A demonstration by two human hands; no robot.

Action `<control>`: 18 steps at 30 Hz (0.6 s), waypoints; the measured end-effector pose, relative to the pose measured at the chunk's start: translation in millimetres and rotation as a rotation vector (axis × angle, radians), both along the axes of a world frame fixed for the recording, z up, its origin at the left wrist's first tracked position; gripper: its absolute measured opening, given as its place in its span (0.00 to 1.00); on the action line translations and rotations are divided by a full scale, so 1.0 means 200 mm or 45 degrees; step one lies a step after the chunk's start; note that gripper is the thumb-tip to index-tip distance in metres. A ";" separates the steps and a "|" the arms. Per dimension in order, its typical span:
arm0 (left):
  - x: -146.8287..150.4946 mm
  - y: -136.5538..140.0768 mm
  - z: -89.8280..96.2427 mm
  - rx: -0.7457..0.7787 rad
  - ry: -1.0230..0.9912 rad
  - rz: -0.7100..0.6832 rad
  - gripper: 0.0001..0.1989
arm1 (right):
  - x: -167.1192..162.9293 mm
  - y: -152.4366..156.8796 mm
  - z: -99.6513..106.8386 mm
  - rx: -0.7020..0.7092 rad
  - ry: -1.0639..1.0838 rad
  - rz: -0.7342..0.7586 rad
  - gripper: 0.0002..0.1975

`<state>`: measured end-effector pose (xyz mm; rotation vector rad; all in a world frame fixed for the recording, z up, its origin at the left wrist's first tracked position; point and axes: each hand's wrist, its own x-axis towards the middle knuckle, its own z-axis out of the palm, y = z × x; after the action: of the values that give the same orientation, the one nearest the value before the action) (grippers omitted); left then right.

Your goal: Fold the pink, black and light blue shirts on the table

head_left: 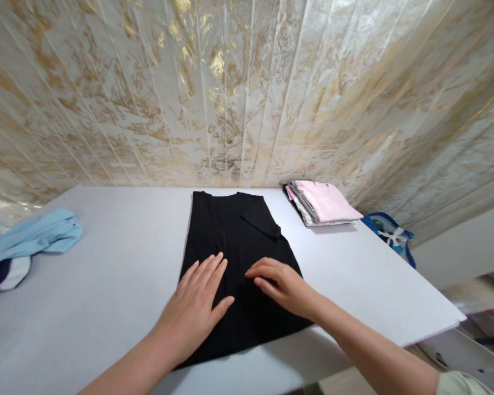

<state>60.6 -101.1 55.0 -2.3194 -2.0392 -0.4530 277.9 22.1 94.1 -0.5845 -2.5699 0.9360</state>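
Note:
A black T-shirt (226, 225) lies on the white table in front of me, its neckline toward the wall. Its left side is folded inward in a straight edge, while a sleeve lies across the right part. My left hand (197, 302) rests flat on the lower left of the shirt, fingers stretched out and thumb apart. Over the lower right of the cloth is my right hand (275, 282), fingers slightly bent with a gap between thumb and fingers. It holds nothing; whether it touches the fabric I cannot tell.
A stack of folded clothes (325, 203), pink on top, sits at the table's back right. Light blue cloth (45, 233) with dark and white fabric (14, 273) lies at the left edge. Beyond the right edge is a blue bag (395, 236). A gold-patterned curtain (214, 99) hangs behind the table (119, 241).

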 end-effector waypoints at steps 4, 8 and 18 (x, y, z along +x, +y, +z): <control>0.02 0.03 -0.06 -0.101 0.037 -0.067 0.35 | 0.06 0.30 -0.07 0.135 -0.076 -0.484 0.12; -0.01 0.08 0.01 -0.197 -0.020 -0.060 0.33 | 0.12 0.57 -0.14 0.138 -0.266 -0.860 0.14; 0.11 0.51 0.08 -0.226 -0.025 0.015 0.33 | 0.01 0.77 -0.19 -0.053 -0.436 -1.034 0.14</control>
<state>82.6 0.5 71.9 -2.4065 -2.1845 -0.3065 280.5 177.0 55.2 -1.7430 -2.2058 0.6243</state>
